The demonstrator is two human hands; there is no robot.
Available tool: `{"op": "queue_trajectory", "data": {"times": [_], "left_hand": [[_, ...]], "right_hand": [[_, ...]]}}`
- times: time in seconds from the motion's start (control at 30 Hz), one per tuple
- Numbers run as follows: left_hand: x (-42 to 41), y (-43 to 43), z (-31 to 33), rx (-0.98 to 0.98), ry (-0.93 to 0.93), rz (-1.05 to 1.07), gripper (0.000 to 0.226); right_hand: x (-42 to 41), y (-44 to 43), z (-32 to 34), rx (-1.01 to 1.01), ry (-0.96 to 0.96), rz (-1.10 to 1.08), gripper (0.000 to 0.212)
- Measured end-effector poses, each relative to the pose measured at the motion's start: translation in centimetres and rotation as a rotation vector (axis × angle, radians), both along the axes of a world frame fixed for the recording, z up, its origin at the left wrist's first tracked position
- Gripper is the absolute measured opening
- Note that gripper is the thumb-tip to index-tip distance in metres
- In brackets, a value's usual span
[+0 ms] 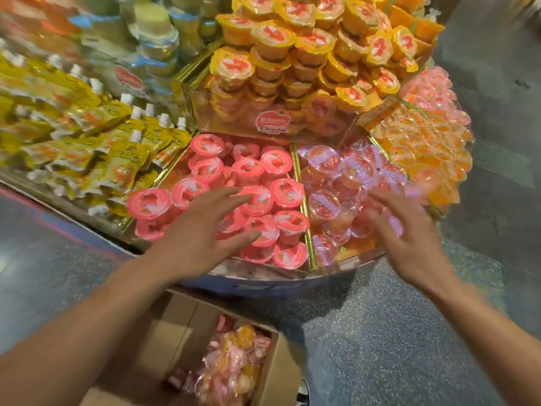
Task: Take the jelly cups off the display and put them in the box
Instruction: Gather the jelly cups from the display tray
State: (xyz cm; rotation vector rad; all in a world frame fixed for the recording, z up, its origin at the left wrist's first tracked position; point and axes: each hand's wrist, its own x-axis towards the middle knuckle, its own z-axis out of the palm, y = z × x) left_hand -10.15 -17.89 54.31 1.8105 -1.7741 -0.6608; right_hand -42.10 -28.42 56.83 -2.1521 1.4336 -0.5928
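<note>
Round, pink-lidded jelly cups (285, 193) packed close together

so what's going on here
A person reaches both bare hands over a shop display. The left hand spreads above the pink-lidded plastic jelly cups; the blurred right hand is above the clear purple-lidded cups. Neither visibly grips one. The brown cardboard box on the floor already holds some cups.

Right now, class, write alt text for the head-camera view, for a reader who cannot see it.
Two bare, open hands reach over a shop display: the left hand above pink-lidded plastic jelly cups, the blurred right hand above clear lilac-lidded plastic cups. An open brown cardboard box on the floor below already holds mixed cups.
</note>
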Motion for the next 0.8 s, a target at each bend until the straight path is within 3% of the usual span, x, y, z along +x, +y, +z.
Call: {"op": "queue_trajectory", "data": {"times": [0.07,0.23,0.57,0.8], "left_hand": [[1.4,1.7,-0.5,0.002,-0.037,-0.037,0.084],[4.8,6.6,-1.6,0.025,-0.098,-0.112,0.089],[9.2,13.2,-5.2,0.039,-0.249,-0.287,0.088],[9.2,15.5,-12.6,0.062,-0.329,-0.304,0.096]], "right_hand": [[2.0,2.4,-0.9,-0.022,0.064,0.150,0.055],[7.0,8.5,-2.0,0.027,0.201,0.235,0.076],[13.2,19.0,-7.2,0.031,0.369,0.227,0.086],[14.9,22.5,-15.0,0.102,0.465,0.224,0.088]]}}
